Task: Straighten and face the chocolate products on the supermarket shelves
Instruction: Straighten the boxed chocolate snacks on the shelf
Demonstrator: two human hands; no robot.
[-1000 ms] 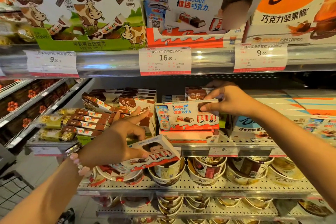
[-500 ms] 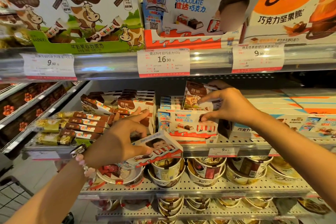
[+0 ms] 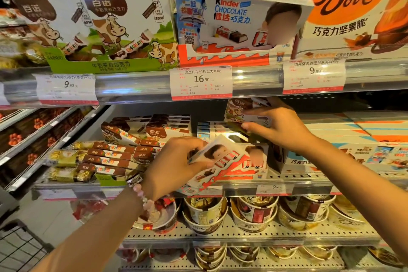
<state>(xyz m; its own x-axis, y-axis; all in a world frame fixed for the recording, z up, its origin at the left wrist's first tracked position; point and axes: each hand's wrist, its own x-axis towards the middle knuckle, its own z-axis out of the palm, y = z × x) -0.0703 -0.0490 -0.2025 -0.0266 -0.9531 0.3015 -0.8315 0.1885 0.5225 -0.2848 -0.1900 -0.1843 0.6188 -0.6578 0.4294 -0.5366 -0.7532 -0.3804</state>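
Head view: your left hand (image 3: 174,168) grips a flat white-and-red Kinder chocolate box (image 3: 217,162) tilted over the middle shelf edge (image 3: 287,187), ready for facing (presumably); right-hand fingers (image 3: 254,127) pinch a brown-and-white cow-print chocolate box (image 3: 239,109) above the stack.

Along the shelf rail across the middle of my view I see three price tags: 9.90 (image 3: 66,88) at left, 16.90 (image 3: 201,81) in the centre, 9.90 (image 3: 314,75) at right. A wire basket (image 3: 19,247) sits in the lower left corner.

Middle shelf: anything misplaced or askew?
Yes. The cow-print chocolate box in the right hand sits among the Kinder stock, not its own brand. The Kinder box in the left hand is tilted.
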